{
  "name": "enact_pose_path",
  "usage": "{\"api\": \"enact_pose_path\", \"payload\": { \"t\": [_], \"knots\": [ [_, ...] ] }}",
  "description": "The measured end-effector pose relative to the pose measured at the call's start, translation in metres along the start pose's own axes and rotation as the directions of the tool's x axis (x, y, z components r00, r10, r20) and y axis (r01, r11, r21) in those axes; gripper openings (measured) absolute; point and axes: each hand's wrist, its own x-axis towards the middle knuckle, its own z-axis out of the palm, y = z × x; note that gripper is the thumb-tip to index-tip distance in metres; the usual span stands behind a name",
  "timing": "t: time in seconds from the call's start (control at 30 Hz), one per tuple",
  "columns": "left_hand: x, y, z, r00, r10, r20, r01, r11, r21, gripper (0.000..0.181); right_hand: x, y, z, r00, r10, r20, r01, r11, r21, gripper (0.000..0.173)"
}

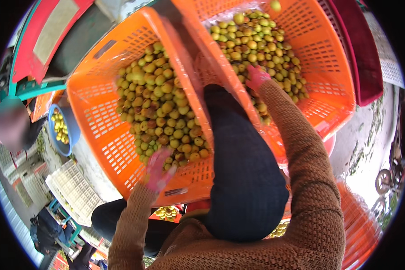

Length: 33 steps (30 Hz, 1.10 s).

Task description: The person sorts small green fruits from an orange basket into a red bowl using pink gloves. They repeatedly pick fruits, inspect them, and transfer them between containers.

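Note:
Two orange plastic crates hold many small round yellow-green fruits, some with brown blush. Over the near end of the left crate (101, 111) is my left hand (159, 170), in a pink glove. It looks blurred, its fingers are apart, and no fruit shows in it. The pile of fruits (165, 104) lies just beyond its fingertips. My right hand (256, 77), also gloved in pink, reaches into the right crate (319, 44) and touches the fruits (256, 40) there. Its fingertips are partly hidden, so a grip on any fruit cannot be made out. One fruit (275, 5) shows against that crate's far wall.
My knee (246, 162) rises between the crates. Dark red crates (368, 57) stand at the right. To the left are a blue basin (74, 126) of fruits, a white crate (76, 189) and a person (13, 125). More orange crates (357, 222) sit behind me at the right.

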Motion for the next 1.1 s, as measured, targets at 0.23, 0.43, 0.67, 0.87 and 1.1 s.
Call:
{"api": "enact_pose_path", "payload": {
  "t": [0.23,0.43,0.67,0.87,1.1],
  "knots": [
    [0.082,-0.058,0.032,0.992,-0.049,-0.113,0.099,0.865,0.493,0.068,-0.025,0.010,-0.049,0.824,-0.065,0.562,-0.041,0.984,0.174,0.041],
    [0.076,-0.054,0.032,0.999,-0.004,-0.045,0.027,0.851,0.525,0.074,0.038,0.031,-0.074,0.985,0.167,-0.035,-0.125,0.849,0.514,0.039],
    [0.076,-0.058,0.043,0.999,0.005,-0.047,0.019,0.877,0.479,0.072,0.077,-0.020,-0.047,0.982,0.133,-0.136,-0.152,0.978,-0.146,0.049],
    [0.072,-0.063,0.047,0.999,0.018,-0.047,0.004,0.901,0.434,0.068,0.018,-0.014,-0.050,0.982,0.002,0.188,-0.002,1.000,0.001,0.039],
    [0.048,-0.065,0.043,0.999,0.003,-0.032,0.008,0.934,0.357,0.064,-0.185,0.064,-0.126,0.999,0.024,-0.044,0.049,-0.318,0.947,0.045]
  ]
}}
